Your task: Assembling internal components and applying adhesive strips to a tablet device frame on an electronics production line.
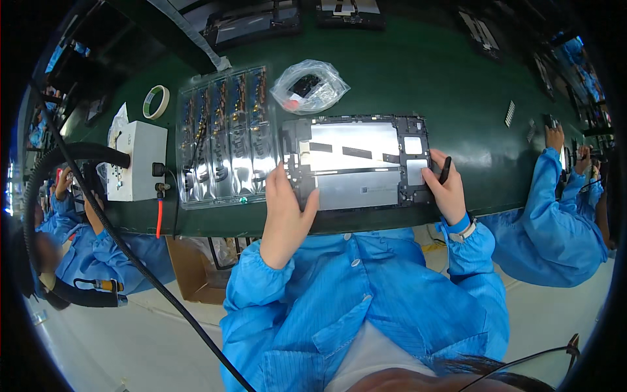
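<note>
An opened tablet housing (356,191) lies in front of me at the table's near edge, its silver metal plate and black inner frame facing up. My left hand (287,212) grips its left end, with the thumb on the near corner. At the right end my right hand (449,189) pinches the edge between thumb and fingers. A short black stick-like tool (446,169) is also held in that hand, pointing up; its exact kind cannot be made out.
Left of the housing lies a clear plastic tray (225,140) of circuit boards. Beyond it are a plastic bag (311,86) and a tape roll (156,102). A white box (138,161) with a black hose (85,153) stands further left. Co-workers in blue sit on both sides.
</note>
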A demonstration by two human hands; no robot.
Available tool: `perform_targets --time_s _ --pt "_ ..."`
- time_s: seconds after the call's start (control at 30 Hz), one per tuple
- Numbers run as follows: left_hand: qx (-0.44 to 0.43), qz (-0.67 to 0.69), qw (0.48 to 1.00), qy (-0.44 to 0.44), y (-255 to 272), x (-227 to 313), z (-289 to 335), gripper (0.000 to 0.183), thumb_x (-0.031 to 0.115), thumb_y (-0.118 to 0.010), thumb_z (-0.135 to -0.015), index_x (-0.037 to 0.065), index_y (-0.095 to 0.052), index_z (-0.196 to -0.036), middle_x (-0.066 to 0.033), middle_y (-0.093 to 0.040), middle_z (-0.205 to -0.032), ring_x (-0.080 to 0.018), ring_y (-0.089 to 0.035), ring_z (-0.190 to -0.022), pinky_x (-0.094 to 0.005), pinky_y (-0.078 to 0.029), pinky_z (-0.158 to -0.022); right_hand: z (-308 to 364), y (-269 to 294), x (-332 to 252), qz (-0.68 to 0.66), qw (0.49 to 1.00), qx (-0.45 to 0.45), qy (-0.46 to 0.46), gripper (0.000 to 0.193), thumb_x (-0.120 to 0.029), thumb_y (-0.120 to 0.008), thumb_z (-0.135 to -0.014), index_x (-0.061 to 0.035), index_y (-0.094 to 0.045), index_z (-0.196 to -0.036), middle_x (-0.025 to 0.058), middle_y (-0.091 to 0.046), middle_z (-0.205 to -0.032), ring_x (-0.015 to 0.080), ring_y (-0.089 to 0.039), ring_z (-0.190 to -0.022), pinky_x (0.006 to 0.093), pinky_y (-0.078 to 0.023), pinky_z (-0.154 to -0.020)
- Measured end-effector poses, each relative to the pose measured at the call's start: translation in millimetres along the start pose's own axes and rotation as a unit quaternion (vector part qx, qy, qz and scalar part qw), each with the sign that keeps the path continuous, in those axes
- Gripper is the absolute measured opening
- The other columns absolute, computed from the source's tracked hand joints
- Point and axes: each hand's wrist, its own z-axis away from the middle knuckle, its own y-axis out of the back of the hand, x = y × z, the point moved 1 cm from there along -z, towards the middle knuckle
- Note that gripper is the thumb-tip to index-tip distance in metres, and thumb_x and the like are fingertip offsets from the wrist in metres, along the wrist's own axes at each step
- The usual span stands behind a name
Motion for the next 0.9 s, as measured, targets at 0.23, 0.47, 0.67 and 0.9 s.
perform_targets --time_s 0.23,0.47,0.67,0.9 --pt "-0.017 -0.205 0.979 -0.009 12.0 16.5 -8.3 0.067 0.020 -0.064 -0.077 -0.014 -0.028 -0.123 -0.0295 -0.037 -0.119 -0.0420 -0.043 -0.105 -0.0419 -0.039 -0.089 -31.3 4.5 -38.0 0.202 0.965 -0.020 0.164 0.021 -0.011 -0.053 -0.083 0.0030 -0.058 -0.098 0.0168 -0.057 -0.101 0.0279 -0.057 -0.093 0.0320 -0.045 -0.078" --pt "0.030 -0.294 0.928 -0.226 33.3 14.7 -88.0 0.054 0.028 -0.065 -0.073 0.000 -0.049 -0.115 -0.0209 -0.046 -0.118 -0.0347 -0.043 -0.112 -0.0460 -0.037 -0.089 -90.0 -85.9 -124.5 0.031 0.947 -0.165 0.274 0.026 -0.021 -0.044 -0.090 -0.0008 -0.059 -0.097 0.0092 -0.059 -0.083 0.0154 -0.058 -0.069 0.0245 -0.046 -0.062" --pt "0.067 -0.315 0.920 -0.225 1.4 -20.4 -104.8 0.042 0.043 -0.060 -0.074 0.011 -0.062 -0.101 -0.0236 -0.046 -0.121 -0.0352 -0.038 -0.118 -0.0619 -0.024 -0.092 -156.9 -161.4 -69.5 -0.046 0.961 -0.215 0.165 0.019 -0.010 -0.062 -0.080 -0.0011 -0.062 -0.097 0.0037 -0.060 -0.084 0.0137 -0.059 -0.073 0.0218 -0.049 -0.067" --pt "0.049 -0.265 0.942 -0.203 -3.8 -26.3 -105.8 0.043 0.046 -0.061 -0.073 0.012 -0.063 -0.099 -0.0271 -0.041 -0.124 -0.0355 -0.033 -0.122 -0.0622 -0.024 -0.092 -155.3 -160.8 -63.4 -0.067 0.966 -0.197 0.151 0.019 -0.004 -0.067 -0.074 -0.0005 -0.065 -0.093 0.0079 -0.065 -0.092 0.0132 -0.061 -0.080 0.0239 -0.050 -0.074"
